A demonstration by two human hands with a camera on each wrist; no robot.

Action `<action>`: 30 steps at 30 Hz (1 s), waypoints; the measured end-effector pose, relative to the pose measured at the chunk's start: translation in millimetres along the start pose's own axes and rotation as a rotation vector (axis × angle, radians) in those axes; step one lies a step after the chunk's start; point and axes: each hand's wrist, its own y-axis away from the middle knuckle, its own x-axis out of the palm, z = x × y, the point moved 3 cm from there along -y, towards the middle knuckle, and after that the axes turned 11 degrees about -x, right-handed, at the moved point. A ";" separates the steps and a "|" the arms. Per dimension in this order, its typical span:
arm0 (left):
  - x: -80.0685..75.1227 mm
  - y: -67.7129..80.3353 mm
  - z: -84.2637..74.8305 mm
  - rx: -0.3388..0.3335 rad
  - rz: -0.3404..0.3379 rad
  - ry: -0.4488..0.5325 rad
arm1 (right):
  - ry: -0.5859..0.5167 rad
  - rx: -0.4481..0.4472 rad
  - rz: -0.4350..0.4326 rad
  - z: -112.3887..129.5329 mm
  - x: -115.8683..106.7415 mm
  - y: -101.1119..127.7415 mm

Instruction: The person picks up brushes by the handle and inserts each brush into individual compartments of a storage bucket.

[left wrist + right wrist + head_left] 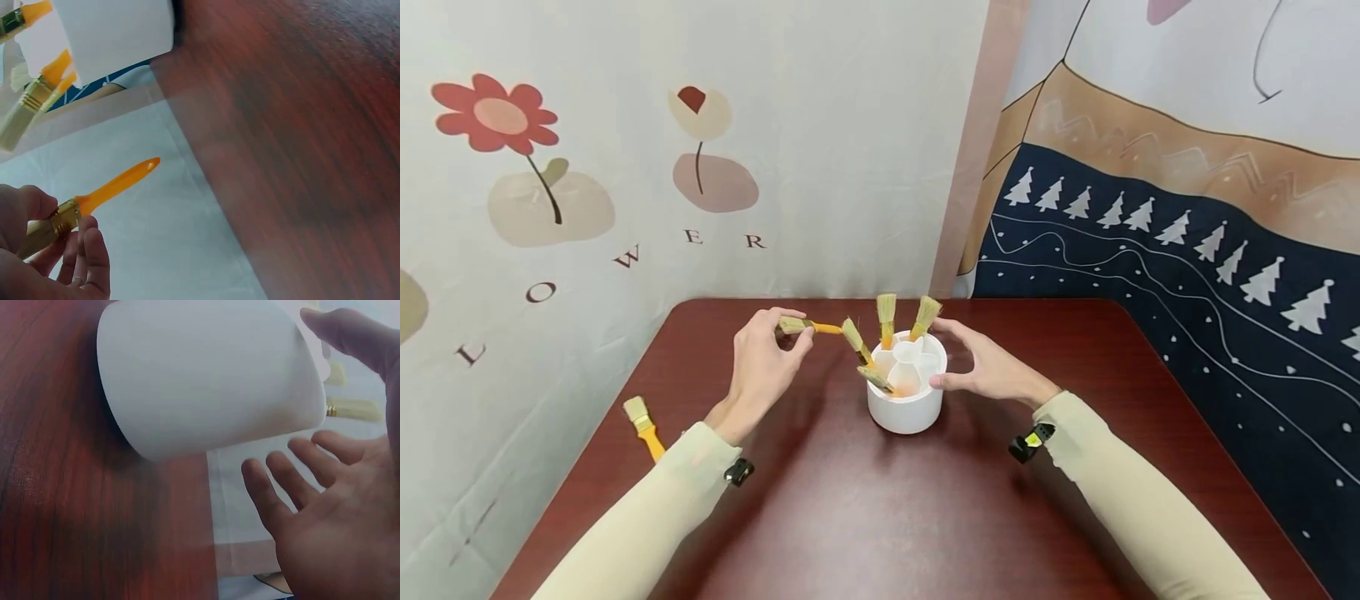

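Observation:
My left hand (763, 354) pinches a paintbrush (827, 328) near its metal band, bristles toward the palm. In the left wrist view, the orange handle (119, 187) of this brush points away from the fingers, its tip free. A white round divided holder (906, 413) stands on the table to the right. Several paintbrushes lean in its compartments with bristles up, among them an upright brush (886, 312) at the back and a tilted brush (874, 378) at the front left. Beside the holder's right side is my right hand (1000, 367), thumb at the rim, fingers spread and relaxed.
Another paintbrush (640, 417) with a yellow-orange handle lies at the left of the dark red table (880, 517), partly hidden by the left sleeve. A pale printed curtain (850, 167) hangs behind the table, and a dark tree-patterned cloth (1150, 275) hangs at the right.

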 end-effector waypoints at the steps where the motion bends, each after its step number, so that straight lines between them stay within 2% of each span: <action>1: -1.1 0.9 -1.5 0.002 -0.006 0.003 | 0.006 0.007 0.005 -0.9 0.1 0.0; 7: -7.0 6.8 -8.2 -0.008 -0.023 0.014 | 0.028 0.057 0.019 -4.3 3.5 3.0; 20: -15.1 9.7 -16.8 0.018 -0.089 0.086 | 0.012 0.042 -0.039 -2.3 10.5 11.2; 30: -21.2 17.8 -27.2 0.012 -0.120 0.114 | 0.116 0.080 -0.127 8.4 24.5 18.9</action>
